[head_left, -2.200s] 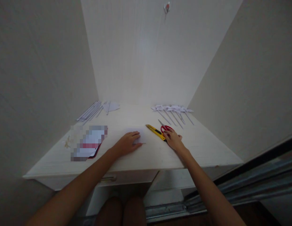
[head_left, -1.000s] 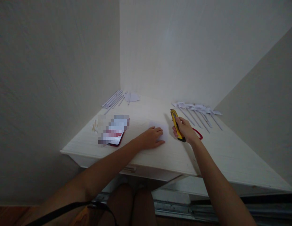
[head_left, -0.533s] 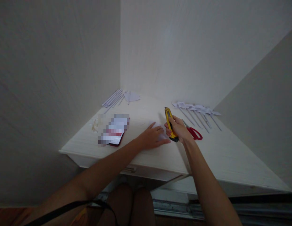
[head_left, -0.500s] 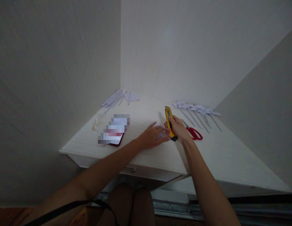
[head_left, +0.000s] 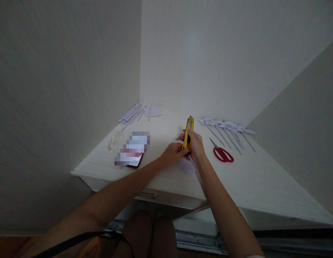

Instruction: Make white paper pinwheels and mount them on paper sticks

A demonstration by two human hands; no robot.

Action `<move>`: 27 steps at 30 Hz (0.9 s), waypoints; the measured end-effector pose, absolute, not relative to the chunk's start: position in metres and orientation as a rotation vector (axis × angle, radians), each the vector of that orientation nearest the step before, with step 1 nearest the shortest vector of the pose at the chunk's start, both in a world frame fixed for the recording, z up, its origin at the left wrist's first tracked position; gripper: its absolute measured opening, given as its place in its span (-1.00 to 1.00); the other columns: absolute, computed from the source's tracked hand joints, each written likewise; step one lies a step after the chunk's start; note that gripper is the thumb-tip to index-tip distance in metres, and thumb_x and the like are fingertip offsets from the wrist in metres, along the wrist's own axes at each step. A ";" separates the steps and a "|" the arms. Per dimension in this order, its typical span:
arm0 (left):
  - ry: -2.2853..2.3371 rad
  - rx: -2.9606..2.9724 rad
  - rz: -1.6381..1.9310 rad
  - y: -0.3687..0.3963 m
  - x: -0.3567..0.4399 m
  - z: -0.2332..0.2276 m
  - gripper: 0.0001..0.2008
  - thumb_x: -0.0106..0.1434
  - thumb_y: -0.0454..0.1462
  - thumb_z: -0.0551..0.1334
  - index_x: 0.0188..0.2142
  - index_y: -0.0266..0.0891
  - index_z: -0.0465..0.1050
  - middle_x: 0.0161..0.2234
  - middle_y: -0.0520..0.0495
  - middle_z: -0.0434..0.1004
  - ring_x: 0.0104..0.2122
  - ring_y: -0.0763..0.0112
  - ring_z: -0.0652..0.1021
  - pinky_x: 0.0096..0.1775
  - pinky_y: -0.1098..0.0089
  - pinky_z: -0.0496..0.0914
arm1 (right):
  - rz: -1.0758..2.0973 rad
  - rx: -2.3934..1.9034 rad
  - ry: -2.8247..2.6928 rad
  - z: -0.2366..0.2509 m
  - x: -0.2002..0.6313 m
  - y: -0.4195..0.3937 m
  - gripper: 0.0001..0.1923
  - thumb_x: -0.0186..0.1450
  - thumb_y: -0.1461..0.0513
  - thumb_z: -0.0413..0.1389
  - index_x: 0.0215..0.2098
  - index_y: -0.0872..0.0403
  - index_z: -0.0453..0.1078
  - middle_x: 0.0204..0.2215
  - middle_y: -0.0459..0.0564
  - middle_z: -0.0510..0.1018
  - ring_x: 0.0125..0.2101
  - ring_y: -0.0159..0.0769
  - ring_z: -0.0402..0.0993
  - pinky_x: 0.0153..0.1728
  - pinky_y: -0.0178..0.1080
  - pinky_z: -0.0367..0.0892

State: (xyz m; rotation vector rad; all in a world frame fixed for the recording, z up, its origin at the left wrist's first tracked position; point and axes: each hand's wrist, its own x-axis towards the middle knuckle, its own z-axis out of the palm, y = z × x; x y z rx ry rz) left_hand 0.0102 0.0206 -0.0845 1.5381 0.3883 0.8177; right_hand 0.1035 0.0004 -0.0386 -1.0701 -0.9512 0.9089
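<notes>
Above the white tabletop, my right hand is closed round a yellow utility knife, which stands tilted with its blade end pointing away from me. At the knife's lower, dark end my left hand is closed, its thumb and fingers pinching it. Part of the knife's handle is hidden by my fingers. Just below the hands, a piece of white paper lies on the table, partly covered. Right of my right hand rest scissors with red handles.
A phone, its screen blurred out, lies at the left. Behind it are several thin rolled paper sticks and a cut paper piece. Paper shapes on sticks lie in a row at the back right. Walls enclose the table.
My left hand has lifted off the paper and taken hold of the knife's lower end. My right hand has moved left with the knife, turning it the other way.
</notes>
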 end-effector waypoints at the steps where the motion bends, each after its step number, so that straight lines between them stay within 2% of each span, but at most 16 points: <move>1: 0.399 1.557 0.836 0.020 0.009 -0.084 -0.63 0.06 -0.03 0.21 -0.48 -0.36 0.36 -0.56 -0.13 0.53 -0.54 0.37 0.54 -0.43 0.40 0.40 | 0.909 -1.061 -0.967 -0.039 0.103 0.000 -0.66 0.15 0.00 0.04 -0.33 0.12 0.28 -0.58 -0.09 0.44 -0.56 -0.43 0.39 -0.55 -0.39 0.27; 6: 0.426 1.635 0.884 0.021 0.007 -0.084 -0.66 0.10 -0.05 0.18 -0.49 -0.34 0.35 -0.60 -0.09 0.50 -0.58 0.40 0.51 -0.47 0.43 0.38 | 1.007 -0.969 -0.993 -0.042 0.102 -0.006 -0.66 0.13 0.03 0.08 -0.26 0.09 0.24 -0.51 -0.11 0.43 -0.61 -0.46 0.36 -0.67 -0.41 0.24; 10: 0.446 1.648 0.913 0.024 0.010 -0.087 -0.66 0.10 -0.04 0.17 -0.49 -0.33 0.33 -0.59 -0.09 0.50 -0.58 0.40 0.51 -0.51 0.44 0.37 | 1.061 -1.008 -1.024 -0.046 0.102 -0.011 -0.60 0.12 -0.01 0.07 -0.19 0.06 0.21 -0.48 -0.12 0.43 -0.70 -0.50 0.28 -0.85 -0.47 0.02; 14: 0.522 1.720 0.933 0.026 0.011 -0.087 -0.70 0.14 -0.09 0.15 -0.48 -0.33 0.35 -0.55 -0.08 0.53 -0.54 0.38 0.53 -0.48 0.45 0.37 | 1.032 -1.094 -0.969 -0.048 0.105 -0.007 -0.58 0.09 -0.05 0.07 -0.24 0.08 0.25 -0.57 -0.16 0.37 -0.73 -0.53 0.22 -0.86 -0.47 -0.05; 18: 0.609 1.799 0.926 0.021 0.010 -0.083 -0.74 0.15 -0.13 0.15 -0.39 -0.32 0.41 -0.45 -0.09 0.57 -0.43 0.34 0.55 -0.37 0.41 0.40 | 0.944 -1.202 -0.978 -0.042 0.114 0.002 -0.63 0.05 -0.03 0.12 -0.38 0.10 0.31 -0.72 -0.26 0.18 -0.76 -0.56 0.06 -0.81 -0.44 -0.07; 22: 0.663 2.007 0.932 0.016 0.008 -0.083 -0.83 0.13 -0.24 0.18 -0.34 -0.32 0.45 -0.32 -0.13 0.57 -0.30 0.31 0.55 -0.19 0.34 0.39 | 0.885 -1.221 -1.063 -0.031 0.122 0.014 -0.68 0.00 0.03 0.17 -0.49 0.12 0.31 -0.69 -0.24 0.21 -0.70 -0.56 0.08 -0.72 -0.43 0.00; 24: 0.612 2.183 0.890 0.014 0.008 -0.085 -0.87 0.13 -0.31 0.17 -0.36 -0.33 0.46 -0.27 -0.17 0.56 -0.23 0.29 0.53 -0.10 0.32 0.35 | 0.897 -1.261 -1.086 -0.027 0.122 0.022 -0.70 0.00 0.06 0.16 -0.44 0.13 0.33 -0.67 -0.23 0.25 -0.69 -0.55 0.11 -0.70 -0.43 0.03; 27: 0.488 2.440 0.818 0.010 0.008 -0.088 -0.86 0.16 -0.31 0.15 -0.35 -0.32 0.45 -0.20 -0.20 0.53 -0.15 0.26 0.50 -0.04 0.28 0.32 | 0.894 -1.381 -1.105 -0.024 0.112 0.039 -0.61 0.04 0.15 0.13 -0.17 0.11 0.30 -0.64 -0.22 0.32 -0.68 -0.51 0.18 -0.67 -0.42 0.10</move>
